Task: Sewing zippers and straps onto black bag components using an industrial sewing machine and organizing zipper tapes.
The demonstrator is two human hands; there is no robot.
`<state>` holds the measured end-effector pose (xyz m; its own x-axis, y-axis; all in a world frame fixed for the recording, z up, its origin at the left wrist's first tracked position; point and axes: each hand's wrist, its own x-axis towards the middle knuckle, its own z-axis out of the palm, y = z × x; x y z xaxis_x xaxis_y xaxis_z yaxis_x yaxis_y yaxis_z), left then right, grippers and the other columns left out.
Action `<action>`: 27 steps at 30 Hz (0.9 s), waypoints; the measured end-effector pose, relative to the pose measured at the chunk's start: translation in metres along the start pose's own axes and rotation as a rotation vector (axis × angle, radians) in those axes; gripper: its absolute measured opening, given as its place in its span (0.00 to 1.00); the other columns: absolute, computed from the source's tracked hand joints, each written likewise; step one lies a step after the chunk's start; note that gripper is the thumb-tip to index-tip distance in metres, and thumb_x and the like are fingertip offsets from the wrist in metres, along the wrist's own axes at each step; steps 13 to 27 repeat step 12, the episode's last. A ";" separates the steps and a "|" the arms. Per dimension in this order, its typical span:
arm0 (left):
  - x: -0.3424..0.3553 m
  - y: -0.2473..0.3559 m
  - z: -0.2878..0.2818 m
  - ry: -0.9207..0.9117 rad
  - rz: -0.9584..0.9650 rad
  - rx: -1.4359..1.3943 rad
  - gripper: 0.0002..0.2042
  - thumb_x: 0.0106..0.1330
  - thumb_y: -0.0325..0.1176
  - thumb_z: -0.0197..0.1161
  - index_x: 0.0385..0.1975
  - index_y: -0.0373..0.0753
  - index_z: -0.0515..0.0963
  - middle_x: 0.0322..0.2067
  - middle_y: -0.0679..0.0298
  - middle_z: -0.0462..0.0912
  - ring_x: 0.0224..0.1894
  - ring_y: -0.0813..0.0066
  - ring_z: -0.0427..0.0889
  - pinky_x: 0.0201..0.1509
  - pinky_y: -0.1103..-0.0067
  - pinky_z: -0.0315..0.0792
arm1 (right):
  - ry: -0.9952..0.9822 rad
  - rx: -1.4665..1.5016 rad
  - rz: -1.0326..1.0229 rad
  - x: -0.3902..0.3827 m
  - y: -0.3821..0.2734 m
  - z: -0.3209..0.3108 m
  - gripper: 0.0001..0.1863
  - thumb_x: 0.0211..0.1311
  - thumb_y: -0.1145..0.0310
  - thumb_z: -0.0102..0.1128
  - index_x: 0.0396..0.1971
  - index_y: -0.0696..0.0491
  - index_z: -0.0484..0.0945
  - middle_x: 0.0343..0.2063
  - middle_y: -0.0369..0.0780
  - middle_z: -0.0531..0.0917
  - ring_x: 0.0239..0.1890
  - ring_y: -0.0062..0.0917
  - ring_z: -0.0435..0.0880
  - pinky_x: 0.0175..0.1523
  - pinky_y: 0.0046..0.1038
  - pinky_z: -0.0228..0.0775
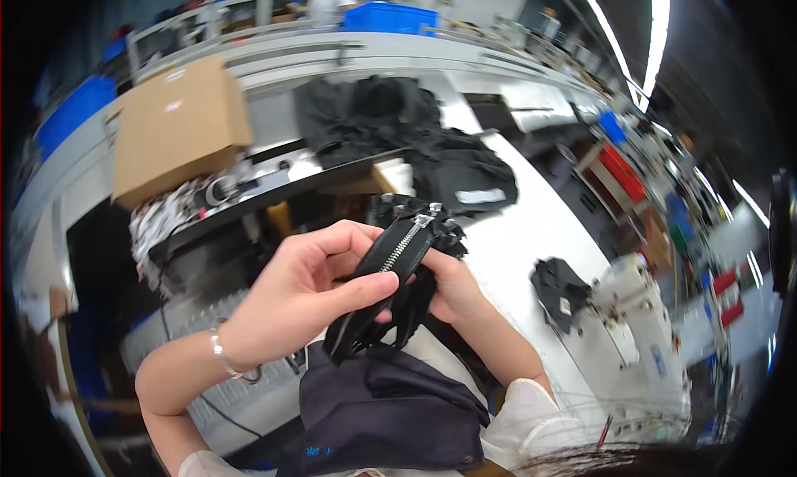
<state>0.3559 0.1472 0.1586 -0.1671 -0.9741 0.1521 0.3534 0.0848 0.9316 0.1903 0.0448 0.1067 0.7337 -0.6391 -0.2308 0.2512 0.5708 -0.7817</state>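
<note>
A bundle of black zippers [404, 251] with silver metal teeth and pulls is held up in front of my chest. My left hand [311, 276] pinches its near side, the thumb lying across the front zipper's tape. From the right, my right hand [452, 288] grips the same bundle, its fingers partly hidden behind it. The lower ends of the tapes hang over a dark apron [386, 410] on my lap.
Black fabric pieces [369, 116] are heaped on the white table [540, 236] ahead. A cardboard box [178, 128] stands at the far left. To the right is a white sewing machine [639, 311] beside a dark cloth [561, 290]. A person [330, 2] is near a blue bin [390, 18].
</note>
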 end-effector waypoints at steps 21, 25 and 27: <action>0.090 -0.082 0.069 -0.147 0.275 0.479 0.09 0.46 0.26 0.72 0.25 0.40 0.78 0.44 0.67 0.60 0.46 0.79 0.61 0.38 0.86 0.65 | 0.024 0.285 -0.515 -0.088 0.005 -0.044 0.22 0.68 0.59 0.44 0.56 0.54 0.63 0.47 0.40 0.74 0.51 0.22 0.72 0.55 0.23 0.63; 0.090 -0.082 0.069 -0.147 0.275 0.479 0.09 0.46 0.26 0.72 0.25 0.40 0.78 0.44 0.67 0.60 0.46 0.79 0.61 0.38 0.86 0.65 | 0.024 0.285 -0.515 -0.088 0.005 -0.044 0.22 0.68 0.59 0.44 0.56 0.54 0.63 0.47 0.40 0.74 0.51 0.22 0.72 0.55 0.23 0.63; 0.090 -0.082 0.069 -0.147 0.275 0.479 0.09 0.46 0.26 0.72 0.25 0.40 0.78 0.44 0.67 0.60 0.46 0.79 0.61 0.38 0.86 0.65 | 0.024 0.285 -0.515 -0.088 0.005 -0.044 0.22 0.68 0.59 0.44 0.56 0.54 0.63 0.47 0.40 0.74 0.51 0.22 0.72 0.55 0.23 0.63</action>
